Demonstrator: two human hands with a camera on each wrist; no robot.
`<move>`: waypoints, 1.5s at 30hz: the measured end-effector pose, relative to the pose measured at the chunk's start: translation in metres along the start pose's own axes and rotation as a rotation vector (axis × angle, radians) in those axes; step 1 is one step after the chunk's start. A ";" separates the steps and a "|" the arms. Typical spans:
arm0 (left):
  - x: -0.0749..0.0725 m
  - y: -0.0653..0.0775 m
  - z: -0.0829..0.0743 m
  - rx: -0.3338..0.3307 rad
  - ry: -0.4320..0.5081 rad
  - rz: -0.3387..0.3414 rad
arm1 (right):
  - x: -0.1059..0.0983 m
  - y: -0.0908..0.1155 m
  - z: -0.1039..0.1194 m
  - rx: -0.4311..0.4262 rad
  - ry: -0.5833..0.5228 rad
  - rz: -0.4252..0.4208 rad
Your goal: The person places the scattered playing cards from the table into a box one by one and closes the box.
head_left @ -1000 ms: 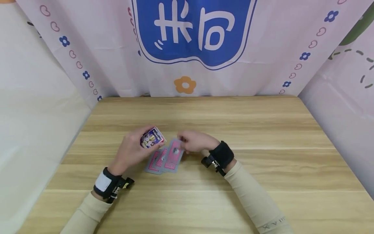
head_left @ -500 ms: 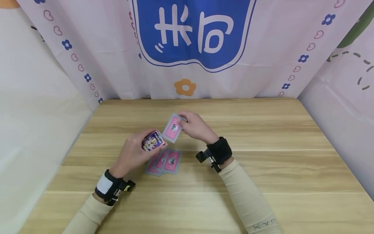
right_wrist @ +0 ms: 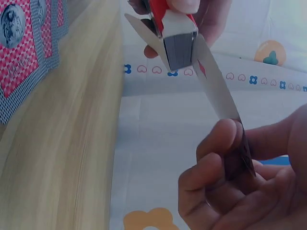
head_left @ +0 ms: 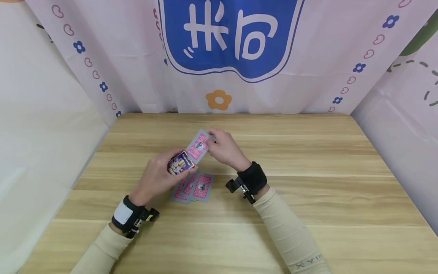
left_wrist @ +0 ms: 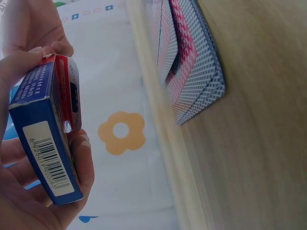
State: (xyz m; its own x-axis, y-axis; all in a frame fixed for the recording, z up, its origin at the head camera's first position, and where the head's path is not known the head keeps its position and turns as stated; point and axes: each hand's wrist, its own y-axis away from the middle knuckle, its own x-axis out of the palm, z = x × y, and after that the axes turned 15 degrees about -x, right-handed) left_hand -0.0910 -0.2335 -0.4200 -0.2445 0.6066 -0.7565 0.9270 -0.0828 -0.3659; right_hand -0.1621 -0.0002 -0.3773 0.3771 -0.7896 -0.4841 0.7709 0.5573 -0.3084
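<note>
My left hand (head_left: 154, 173) grips a small blue playing-card box (head_left: 179, 163) tilted above the table, its mouth facing up and right. Inside the open mouth, in the right wrist view, the pale edges of a stack of cards (right_wrist: 180, 50) show, with flaps (right_wrist: 146, 36) standing out. A pink-patterned playing card (head_left: 198, 147) is pinched between the thumb and fingers of my right hand (head_left: 226, 148), its lower end right at the box's mouth. Below, several pink-backed cards (head_left: 202, 186) lie overlapped, back side up, on the table.
The wooden tabletop (head_left: 291, 152) spreads around both hands. Behind it hangs a white curtain (head_left: 137, 83) with a blue sign, hearts and flowers. Straps with small cameras sit on the left wrist (head_left: 130, 217) and right wrist (head_left: 251, 180).
My right hand has risen from the cards on the table, lifting one card, and brought it leftward to the box's mouth. The left hand has kept the box nearly in place.
</note>
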 end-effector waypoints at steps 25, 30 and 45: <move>-0.001 0.004 0.006 -0.032 -0.013 -0.033 | 0.017 0.006 0.003 -0.070 0.101 0.008; -0.001 0.003 0.005 0.003 -0.007 -0.037 | 0.028 0.008 0.013 -0.153 0.132 0.104; -0.005 0.002 0.008 -0.074 -0.015 -0.045 | 0.034 0.011 -0.010 -0.026 0.354 0.427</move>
State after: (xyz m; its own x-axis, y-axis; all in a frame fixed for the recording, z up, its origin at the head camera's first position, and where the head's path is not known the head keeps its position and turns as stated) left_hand -0.0900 -0.2428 -0.4217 -0.2902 0.5961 -0.7486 0.9334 0.0037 -0.3588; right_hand -0.1462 -0.0181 -0.4052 0.4541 -0.3604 -0.8148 0.5729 0.8185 -0.0428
